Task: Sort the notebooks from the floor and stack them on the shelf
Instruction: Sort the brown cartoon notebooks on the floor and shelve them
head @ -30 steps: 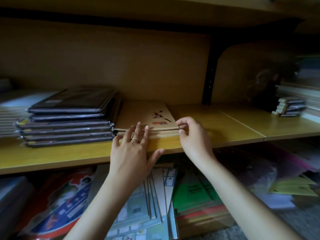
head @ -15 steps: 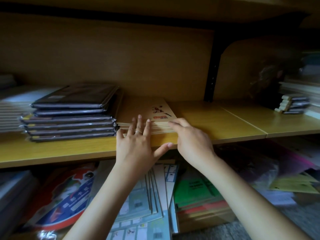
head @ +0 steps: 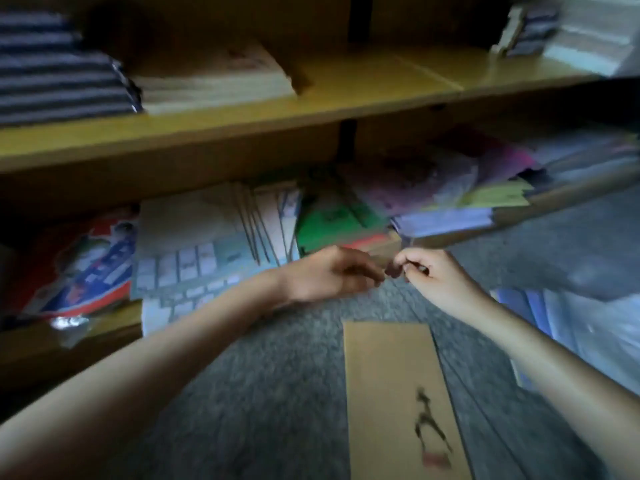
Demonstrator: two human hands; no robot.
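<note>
1. Nearest me, I see a tan notebook (head: pixel 398 393) lying flat on the grey carpet floor (head: pixel 277 393), a dark figure printed on its cover; neither hand touches it.
2. Beyond it, my left hand (head: pixel 329 275) and right hand (head: pixel 429 275) hover over the floor, fingertips almost meeting. Both are loosely curled and I see nothing in either, though the blur leaves the right hand's pinched fingers uncertain.
3. Right of the right hand, bluish notebooks (head: pixel 540 317) lie on the floor, blurred.
4. Behind the hands, the lower shelf (head: pixel 86 341) holds mixed booklets: a green one (head: pixel 329 223) in the middle, a red-and-blue packet (head: pixel 86 271) at left.
5. Farthest, the upper shelf (head: pixel 346 98) carries a stack of tan notebooks (head: pixel 214 81), touching a taller stack of dark wrapped notebooks (head: pixel 59 77) on its left.
</note>
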